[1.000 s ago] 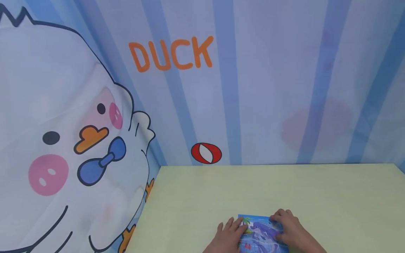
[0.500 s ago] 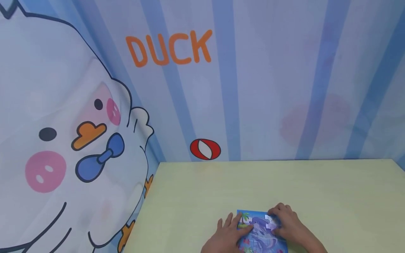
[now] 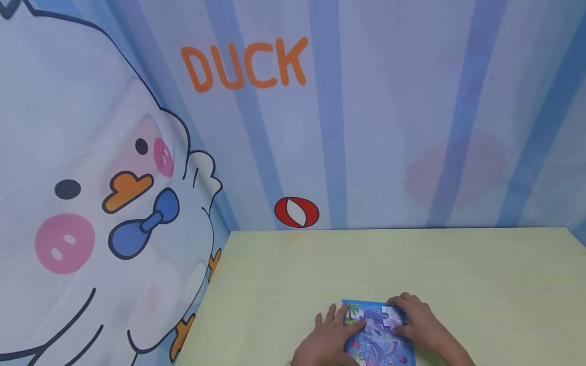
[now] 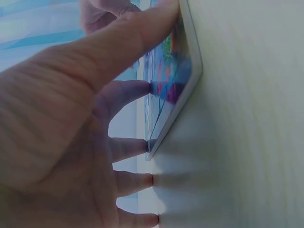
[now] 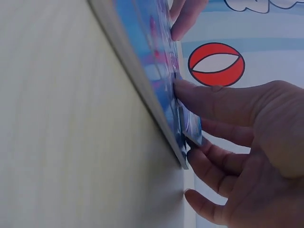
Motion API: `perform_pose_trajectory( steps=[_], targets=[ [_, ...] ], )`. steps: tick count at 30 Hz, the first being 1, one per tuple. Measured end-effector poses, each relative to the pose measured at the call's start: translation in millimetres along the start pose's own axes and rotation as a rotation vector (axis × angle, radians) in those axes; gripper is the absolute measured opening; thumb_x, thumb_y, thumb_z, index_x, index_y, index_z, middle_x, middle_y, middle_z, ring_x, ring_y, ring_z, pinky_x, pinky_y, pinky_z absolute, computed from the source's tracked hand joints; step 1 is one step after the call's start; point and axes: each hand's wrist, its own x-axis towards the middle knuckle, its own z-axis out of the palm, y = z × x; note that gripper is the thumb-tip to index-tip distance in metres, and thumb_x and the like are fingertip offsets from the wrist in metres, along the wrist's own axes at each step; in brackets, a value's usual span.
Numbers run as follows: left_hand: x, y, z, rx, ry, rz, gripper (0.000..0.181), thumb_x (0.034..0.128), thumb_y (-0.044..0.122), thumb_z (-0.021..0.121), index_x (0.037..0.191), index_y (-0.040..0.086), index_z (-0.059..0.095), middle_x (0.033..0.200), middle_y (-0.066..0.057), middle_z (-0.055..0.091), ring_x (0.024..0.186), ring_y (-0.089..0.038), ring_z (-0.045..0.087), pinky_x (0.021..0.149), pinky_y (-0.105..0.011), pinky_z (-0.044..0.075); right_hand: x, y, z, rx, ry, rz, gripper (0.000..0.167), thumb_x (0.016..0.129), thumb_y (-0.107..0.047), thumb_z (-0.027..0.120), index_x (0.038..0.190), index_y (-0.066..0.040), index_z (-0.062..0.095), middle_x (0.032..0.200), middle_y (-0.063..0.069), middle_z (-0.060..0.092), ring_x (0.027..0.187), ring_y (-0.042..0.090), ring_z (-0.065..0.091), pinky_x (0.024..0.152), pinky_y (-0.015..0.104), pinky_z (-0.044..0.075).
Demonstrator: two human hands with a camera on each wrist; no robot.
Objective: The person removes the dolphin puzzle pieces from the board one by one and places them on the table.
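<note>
A blue jigsaw puzzle [image 3: 377,338] with a purple dolphin picture lies on the table at the bottom of the head view. My left hand [image 3: 326,339] rests along its left side, thumb stretched over the picture and fingers spread; some fingertips touch the puzzle, others the tabletop. At the upper right corner my right hand [image 3: 420,323] pinches a puzzle piece [image 5: 192,126] between thumb and fingers. In the right wrist view that piece is tilted and partly raised from the board. Beside these fingers a pale, jigsaw-shaped patch shows in the head view; whether it is bare backing or glare I cannot tell.
The pale yellow table [image 3: 274,284] reaches back to a striped blue cloth backdrop [image 3: 375,127] with the word DUCK on it. To the left hangs a cloth printed with a large white duck [image 3: 114,168]. A red and white ball [image 3: 296,212] is printed near the table's back edge.
A pale patch has appeared at the puzzle's upper right, by my right fingers. My left thumb has reached further across the picture. The head view has tilted slightly down.
</note>
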Motion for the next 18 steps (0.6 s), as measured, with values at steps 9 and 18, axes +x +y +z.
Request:
perform_pose_trajectory(
  steps=[9, 18],
  targets=[
    [-1.3, -0.8, -3.7, -0.015, -0.016, -0.005, 0.090, 0.0753, 0.061, 0.082, 0.154, 0.047, 0.039, 0.165, -0.001, 0.022, 0.151, -0.036, 0.018, 0.113, -0.065, 0.023, -1.6, 5.0, -5.2, 0.171, 0.082, -0.009, 0.022, 0.087, 0.009, 0.068, 0.106, -0.002, 0.072, 0.102, 0.002, 0.070, 0.090, 0.020, 0.064, 0.078, 0.035, 0.054],
    [-2.0, -4.2, 0.8, 0.031, 0.024, 0.031, 0.088, 0.0777, 0.061, 0.080, 0.154, 0.046, 0.038, 0.165, -0.003, 0.023, 0.151, -0.036, 0.020, 0.112, -0.064, 0.025, 0.0, 4.5, -7.1, 0.183, -0.018, 0.024, 0.036, 0.079, 0.004, 0.078, 0.113, 0.001, 0.069, 0.105, 0.007, 0.071, 0.098, 0.030, 0.066, 0.091, 0.056, 0.050]
  ],
)
